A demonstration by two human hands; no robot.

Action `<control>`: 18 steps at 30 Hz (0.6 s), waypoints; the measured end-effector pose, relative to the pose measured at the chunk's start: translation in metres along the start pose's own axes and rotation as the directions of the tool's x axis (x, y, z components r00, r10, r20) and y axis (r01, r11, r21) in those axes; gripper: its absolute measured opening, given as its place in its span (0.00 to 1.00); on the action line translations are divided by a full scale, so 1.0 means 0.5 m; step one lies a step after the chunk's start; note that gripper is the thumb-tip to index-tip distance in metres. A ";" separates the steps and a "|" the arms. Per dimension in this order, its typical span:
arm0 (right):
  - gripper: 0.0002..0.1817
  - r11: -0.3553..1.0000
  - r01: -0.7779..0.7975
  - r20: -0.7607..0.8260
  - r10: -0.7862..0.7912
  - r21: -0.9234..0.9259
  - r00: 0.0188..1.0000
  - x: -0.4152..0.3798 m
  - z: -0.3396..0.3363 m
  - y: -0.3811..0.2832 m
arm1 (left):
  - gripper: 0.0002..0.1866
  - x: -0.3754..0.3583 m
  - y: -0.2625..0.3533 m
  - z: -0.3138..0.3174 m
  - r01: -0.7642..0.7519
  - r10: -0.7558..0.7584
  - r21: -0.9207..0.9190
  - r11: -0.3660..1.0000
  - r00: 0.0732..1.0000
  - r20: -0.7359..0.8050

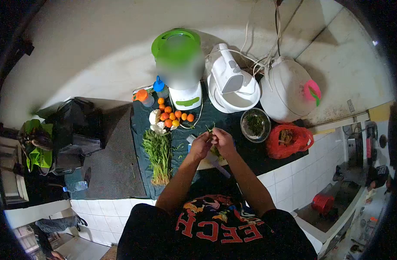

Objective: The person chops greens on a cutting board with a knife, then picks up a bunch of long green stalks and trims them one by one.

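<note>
My left hand [200, 146] and my right hand [223, 141] are close together over the counter, fingers pinched round a small sprig of leafy greens [210, 128]. Below them lies a pale cutting board [205, 164] with some green bits on it. A long, flat knife-like blade [219, 168] rests across the board, partly covered by my hands and forearms. To the left is a large bunch of leafy greens [157, 151] with its roots toward me. On the right, a metal bowl [242, 135] holds loose green leaves.
Several small orange-red tomatoes [168, 110] lie behind the bunch, beside white pieces [155, 117]. Farther back stand capped bottles [159, 86], a green-lidded appliance [185, 97] and a white stand mixer [229, 76]. A red plastic bag [274, 149] and a white bucket [285, 95] are at right.
</note>
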State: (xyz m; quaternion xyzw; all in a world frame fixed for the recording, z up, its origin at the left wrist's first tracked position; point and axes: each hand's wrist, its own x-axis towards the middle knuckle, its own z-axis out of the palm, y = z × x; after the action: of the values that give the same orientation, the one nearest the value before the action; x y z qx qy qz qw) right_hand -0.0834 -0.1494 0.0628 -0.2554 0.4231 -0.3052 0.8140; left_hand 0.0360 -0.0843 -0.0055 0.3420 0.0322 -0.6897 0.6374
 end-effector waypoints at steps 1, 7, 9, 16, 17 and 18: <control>0.10 1.000 0.005 -0.013 -0.005 0.014 1.000 -0.002 0.002 0.002 | 0.14 -0.001 -0.005 -0.008 0.018 -0.019 0.010 1.000 0.998 0.067; 0.12 0.970 0.078 0.036 -0.072 -0.232 0.997 -0.031 -0.013 0.002 | 0.14 -0.009 0.002 -0.015 0.041 -0.025 -0.099 0.994 0.986 0.163; 0.13 0.955 0.083 -0.020 -0.092 -0.286 0.996 -0.055 0.002 -0.006 | 0.13 -0.013 0.015 -0.008 0.048 -0.035 -0.084 0.995 0.989 0.145; 0.16 0.874 0.104 -0.070 -0.155 -0.474 0.985 -0.068 0.002 -0.001 | 0.11 -0.025 0.019 0.020 -0.037 0.036 0.027 0.999 0.998 0.041; 0.16 0.874 0.105 -0.069 -0.156 -0.474 0.985 -0.073 0.008 0.001 | 0.11 -0.029 0.018 0.024 -0.037 0.036 0.028 0.999 0.998 0.042; 0.16 0.891 0.118 -0.094 -0.176 -0.439 0.980 -0.081 0.019 0.003 | 0.12 -0.048 0.027 0.048 -0.055 0.056 0.079 0.995 0.998 -0.011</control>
State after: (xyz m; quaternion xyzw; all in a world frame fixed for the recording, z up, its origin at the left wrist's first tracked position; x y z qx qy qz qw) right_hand -0.0933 -0.1180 0.0881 -0.4398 0.5120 -0.2810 0.6822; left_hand 0.0365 -0.0776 0.0306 0.3720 -0.0003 -0.6701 0.6423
